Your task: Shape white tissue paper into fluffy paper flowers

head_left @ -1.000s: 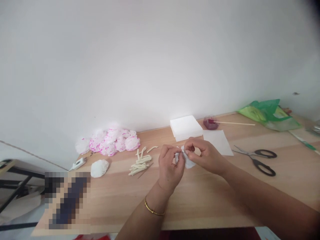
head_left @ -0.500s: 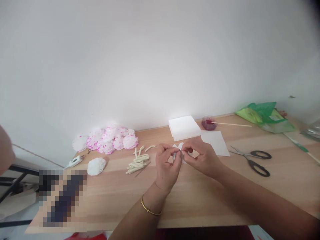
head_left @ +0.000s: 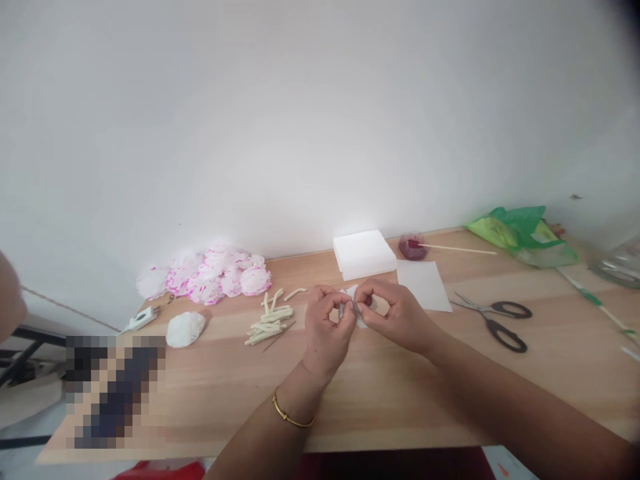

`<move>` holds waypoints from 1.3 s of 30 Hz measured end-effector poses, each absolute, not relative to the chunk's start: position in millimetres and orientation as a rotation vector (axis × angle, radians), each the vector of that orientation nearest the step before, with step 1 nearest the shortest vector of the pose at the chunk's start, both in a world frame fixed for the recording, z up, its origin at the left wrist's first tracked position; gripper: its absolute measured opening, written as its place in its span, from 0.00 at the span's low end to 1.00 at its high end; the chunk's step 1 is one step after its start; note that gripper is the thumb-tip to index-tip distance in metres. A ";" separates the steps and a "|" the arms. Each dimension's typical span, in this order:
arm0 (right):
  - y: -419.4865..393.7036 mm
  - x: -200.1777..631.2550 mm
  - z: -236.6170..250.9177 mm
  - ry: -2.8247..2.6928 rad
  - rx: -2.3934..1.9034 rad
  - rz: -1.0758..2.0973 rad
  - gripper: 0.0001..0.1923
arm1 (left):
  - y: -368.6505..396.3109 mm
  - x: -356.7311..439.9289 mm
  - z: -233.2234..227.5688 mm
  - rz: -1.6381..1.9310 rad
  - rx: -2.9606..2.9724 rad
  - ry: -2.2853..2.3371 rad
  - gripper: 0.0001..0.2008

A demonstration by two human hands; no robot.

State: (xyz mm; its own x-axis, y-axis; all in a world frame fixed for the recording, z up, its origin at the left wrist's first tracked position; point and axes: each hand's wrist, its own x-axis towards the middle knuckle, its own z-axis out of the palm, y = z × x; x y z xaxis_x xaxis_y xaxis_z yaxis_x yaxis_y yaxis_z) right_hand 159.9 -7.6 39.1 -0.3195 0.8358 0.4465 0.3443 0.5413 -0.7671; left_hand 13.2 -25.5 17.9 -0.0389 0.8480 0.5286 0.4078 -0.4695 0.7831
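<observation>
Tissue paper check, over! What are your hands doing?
Left hand and right hand both pinching the white tissue piece. Held just above the table. Scissors lie off to the right, nothing blocking.

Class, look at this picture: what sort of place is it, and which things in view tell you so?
Probably a home craft table against a plain wall: a stack of white paper, black-handled scissors and a heap of pink-and-white paper flowers lie on it.

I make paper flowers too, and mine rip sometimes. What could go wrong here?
The small white tissue piece is pinched between the left hand and right hand; pulling hard might tear it. The scissors lie open near the right arm, and the red dye cup could tip onto the paper stack.
</observation>
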 end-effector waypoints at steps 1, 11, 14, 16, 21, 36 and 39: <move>-7.7 160.3 40.1 -1.890 -0.961 0.723 0.04 | -25.6 13.2 17.8 1.527 1.872 1.335 0.04; -5.2 160.9 38.2 -1.843 -0.988 0.825 0.04 | -26.8 11.9 17.2 1.608 2.191 1.344 0.05; -4.8 161.3 37.2 -1.835 -0.964 0.875 0.05 | -26.8 12.9 17.6 1.608 2.173 1.321 0.05; -4.5 162.0 36.3 -1.823 -0.938 0.905 0.05 | -26.9 13.6 17.6 1.606 2.142 1.320 0.05; -2.9 163.9 32.6 -1.790 -0.890 0.959 0.06 | -27.1 13.7 17.4 1.611 2.070 1.340 0.05; -1.2 164.3 30.4 -1.799 -0.867 0.994 0.04 | -26.4 12.3 19.7 1.557 1.971 1.350 0.04; -1.4 163.0 30.5 -1.791 -0.866 1.003 0.04 | -25.9 12.4 19.0 1.556 1.969 1.359 0.04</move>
